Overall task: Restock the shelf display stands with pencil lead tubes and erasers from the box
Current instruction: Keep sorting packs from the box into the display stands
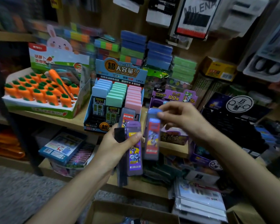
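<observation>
From here I read the right grip (183, 117) as pinched on the blue cap of one lead tube (152, 136); the tube hangs below it, long axis near upright, just beside the bundle of tubes (133, 152) that the left grip (118, 146) clamps at mid-length — thumb across the front. The purple stand (170, 94) sits on the shelf (44, 118) just behind the right grip, partly hidden by it; so I judge that grip the nearer one, with the tube's lower end leading — downward. The box (128, 210) lies below both forearms.
</observation>
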Tool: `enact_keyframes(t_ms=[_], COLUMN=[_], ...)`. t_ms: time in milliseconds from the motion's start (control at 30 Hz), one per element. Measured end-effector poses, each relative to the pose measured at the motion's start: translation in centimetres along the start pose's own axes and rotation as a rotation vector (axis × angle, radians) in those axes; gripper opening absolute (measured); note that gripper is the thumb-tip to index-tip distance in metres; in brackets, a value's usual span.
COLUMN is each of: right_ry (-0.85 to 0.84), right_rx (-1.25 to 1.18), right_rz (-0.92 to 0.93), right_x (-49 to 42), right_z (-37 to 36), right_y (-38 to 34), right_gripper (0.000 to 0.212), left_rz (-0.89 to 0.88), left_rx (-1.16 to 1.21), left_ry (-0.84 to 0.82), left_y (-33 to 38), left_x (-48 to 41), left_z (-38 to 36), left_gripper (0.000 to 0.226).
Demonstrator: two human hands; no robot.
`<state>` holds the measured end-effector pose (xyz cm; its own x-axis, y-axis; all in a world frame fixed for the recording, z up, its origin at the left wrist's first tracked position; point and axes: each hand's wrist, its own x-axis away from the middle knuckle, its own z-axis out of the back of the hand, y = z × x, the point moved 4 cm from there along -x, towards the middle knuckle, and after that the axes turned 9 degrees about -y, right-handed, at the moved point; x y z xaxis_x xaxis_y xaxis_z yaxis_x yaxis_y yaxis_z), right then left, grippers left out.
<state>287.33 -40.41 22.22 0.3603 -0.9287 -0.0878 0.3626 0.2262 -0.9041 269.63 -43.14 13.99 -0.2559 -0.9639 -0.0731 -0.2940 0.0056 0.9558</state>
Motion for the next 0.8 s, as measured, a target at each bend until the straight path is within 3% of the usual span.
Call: enact_keyframes(t_ms=[133, 267, 500, 800], right_ry=[0.25, 0.367, 0.405, 0.298], right_rx=[0.209, 0.532, 0.76, 0.98], right_rz=[0.028, 0.003, -0.015, -0.067], right_x=[0.5, 0.0, -1.7, -3.5], right_z=[6.0, 9.3, 9.5, 8.0], right_y=[-0.9, -0.3, 2.0, 4.1], right_gripper=[0.009, 0.011, 0.012, 0.013], left_rz=[0.011, 0.005, 0.009, 0.0], left_rx=[0.016, 0.02, 0.013, 0.004], left_ry=[0.031, 0.045, 0.031, 0.023], left_y=[-0.2, -0.2, -0.2, -0.2], left_x=[-0.1, -0.3, -0.4, -0.5], left_z=[0.0, -0.3, -0.8, -1.0], left_gripper=[0.036, 0.033, 0.036, 0.033])
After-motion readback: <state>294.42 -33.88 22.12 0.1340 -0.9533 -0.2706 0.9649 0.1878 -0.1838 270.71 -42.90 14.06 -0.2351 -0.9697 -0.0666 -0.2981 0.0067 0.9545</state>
